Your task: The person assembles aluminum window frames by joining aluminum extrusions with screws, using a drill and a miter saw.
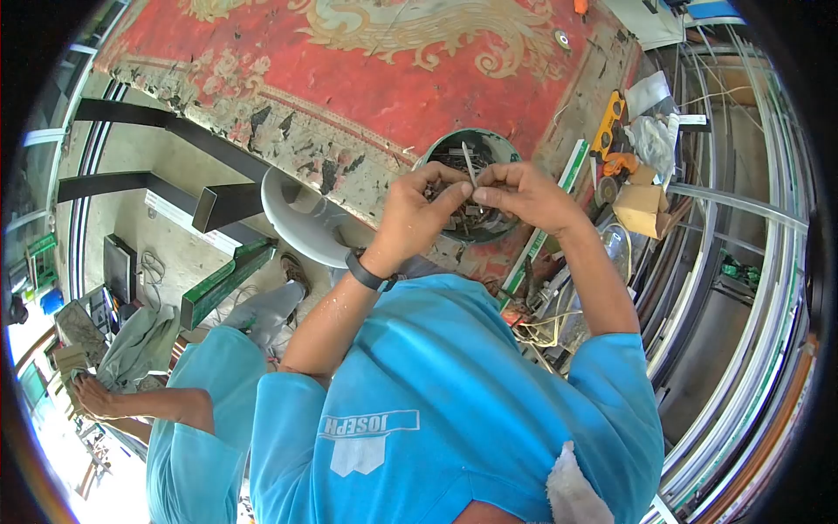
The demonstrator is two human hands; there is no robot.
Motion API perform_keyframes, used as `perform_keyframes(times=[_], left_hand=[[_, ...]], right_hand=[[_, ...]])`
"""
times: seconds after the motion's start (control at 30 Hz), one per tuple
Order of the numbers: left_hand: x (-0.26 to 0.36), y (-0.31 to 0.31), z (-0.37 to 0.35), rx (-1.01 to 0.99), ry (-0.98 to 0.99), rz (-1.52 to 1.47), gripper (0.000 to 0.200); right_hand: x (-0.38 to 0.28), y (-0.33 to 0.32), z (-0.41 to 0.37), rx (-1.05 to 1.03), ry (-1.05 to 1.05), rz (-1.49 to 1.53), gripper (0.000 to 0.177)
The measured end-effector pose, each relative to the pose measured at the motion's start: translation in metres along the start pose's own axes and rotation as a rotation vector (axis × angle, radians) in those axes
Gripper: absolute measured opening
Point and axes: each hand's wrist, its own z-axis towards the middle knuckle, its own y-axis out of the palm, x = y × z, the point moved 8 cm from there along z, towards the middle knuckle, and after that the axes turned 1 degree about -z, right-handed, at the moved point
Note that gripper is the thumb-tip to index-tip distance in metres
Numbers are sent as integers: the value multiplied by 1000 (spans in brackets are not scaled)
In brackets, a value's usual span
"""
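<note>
Over a dark green bucket of small metal pieces, my two hands meet with pinched fingers. A thin, pale, pointed strip stands up between the fingertips. My left hand, with a black band on its wrist, pinches at the lower part of the strip from the left. From the right, my right hand pinches at the same spot. Which fingers bear the strip, and whether anything smaller is held there, cannot be made out. The bucket rests on a worn red patterned carpet.
A white chair stands at the carpet's left edge, near dark metal profiles. To the right are a yellow level, a cardboard box and long metal bars. Another person in blue is at the lower left.
</note>
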Motion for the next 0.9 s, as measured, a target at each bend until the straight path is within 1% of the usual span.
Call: perform_keyframes(times=[0.07, 0.13, 0.17, 0.23, 0.27, 0.37, 0.47, 0.57, 0.67, 0.77, 0.87, 0.9], left_hand=[[-15, -2, 1, 63, -132, -279, 21], [-18, -8, -6, 40, -308, -438, 20], [-21, -9, -10, 30, -396, -518, 19], [-27, -12, -13, 55, -427, -557, 20], [-30, -14, -15, 67, -442, -577, 20], [-28, -16, -18, 41, -411, -594, 18], [-27, -20, -20, 40, -386, -578, 18], [-27, -22, -22, -13, -355, -682, 25], [-35, -30, -29, 11, -369, -761, 28], [-40, -42, -36, 14, -315, -771, 28], [-50, -51, -43, 39, -299, -780, 28], [-51, -54, -45, 41, -293, -778, 28]], right_hand=[[4, -5, 0, 54, 28, 15, 25], [14, -12, 0, 78, 83, 43, 25], [15, -14, 1, 97, 57, 0, 26], [19, -16, 4, 133, 3, -87, 26], [31, -17, 7, 119, 3, -159, 25], [14, -13, 2, 135, 27, -326, 22], [10, -15, 2, 154, 10, -430, 19], [11, -12, 4, 162, -119, -605, 19], [4, 0, 0, 156, -188, -859, 24], [4, 4, 11, 256, -224, -965, 21], [-2, 2, 39, 326, -291, -996, 14], [5, -1, 52, 320, -264, -1048, 12]])
